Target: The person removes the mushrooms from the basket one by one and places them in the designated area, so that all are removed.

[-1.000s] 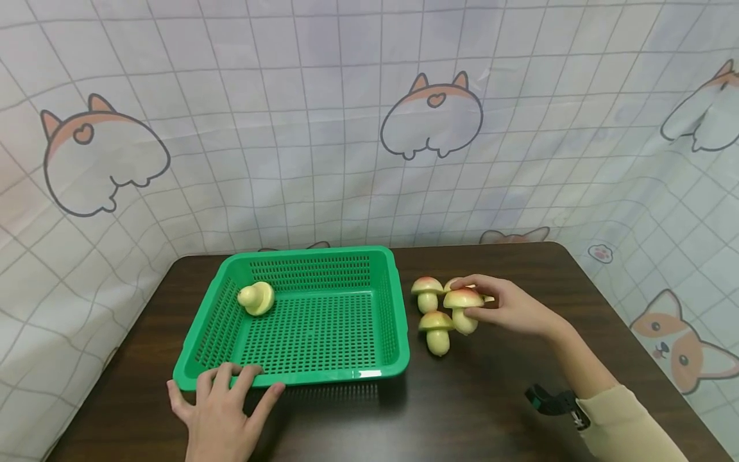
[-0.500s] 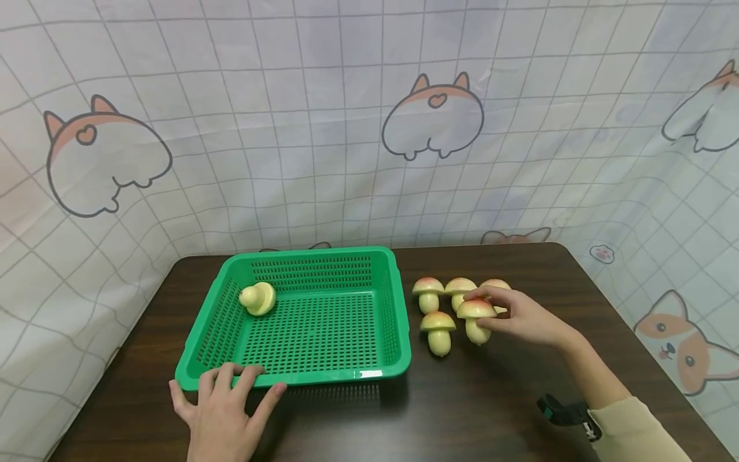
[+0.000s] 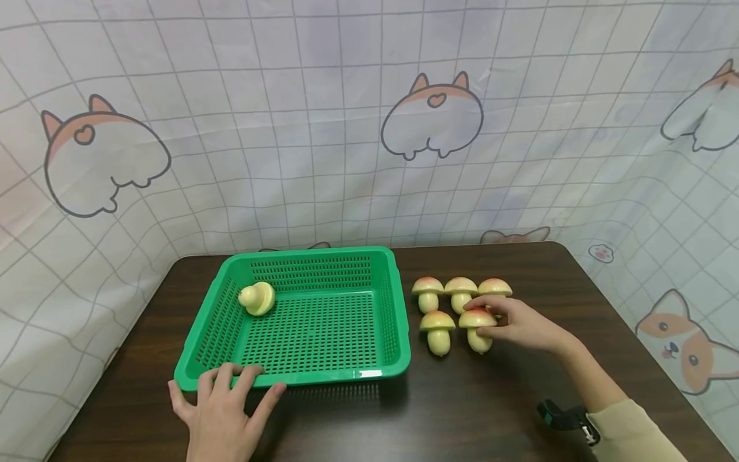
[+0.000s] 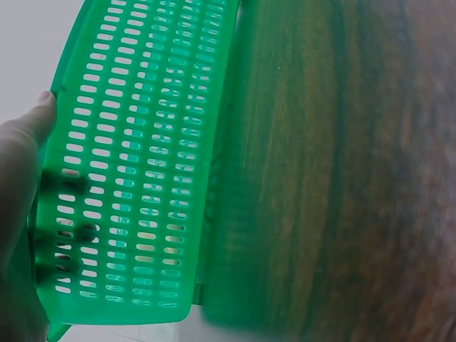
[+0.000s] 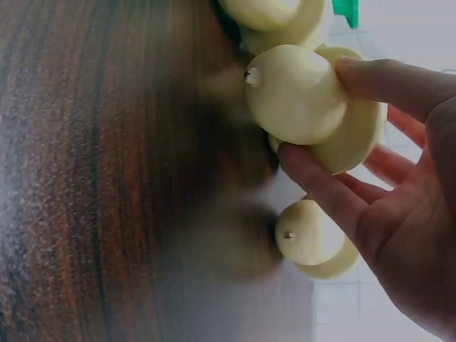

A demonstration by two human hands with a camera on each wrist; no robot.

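My right hand (image 3: 522, 326) pinches a toy mushroom (image 3: 479, 343) with a reddish-yellow cap and pale stem, close over the table. In the right wrist view, the thumb and fingers hold this mushroom (image 5: 292, 92) at its cap and stem, its rounded stem end facing the camera. Beside it stands another front mushroom (image 3: 438, 335). Behind them three more line up: left (image 3: 428, 294), middle (image 3: 460, 293) and right (image 3: 495, 286). My left hand (image 3: 222, 410) grips the near rim of a green plastic basket (image 3: 400, 321), fingers hooked over it; finger shadows show through its slotted wall (image 4: 135, 157).
One mushroom (image 3: 257, 298) lies on its side in the basket's back left. The dark wooden table (image 3: 439, 417) ends at a hanging white cloth (image 3: 323, 147) with grid lines and corgi drawings. A black strap (image 3: 560, 416) sits at the right wrist.
My right hand has moved right and slightly toward me with the mushroom, from against its neighbour to the right end of the front row. The left hand and basket stay put.
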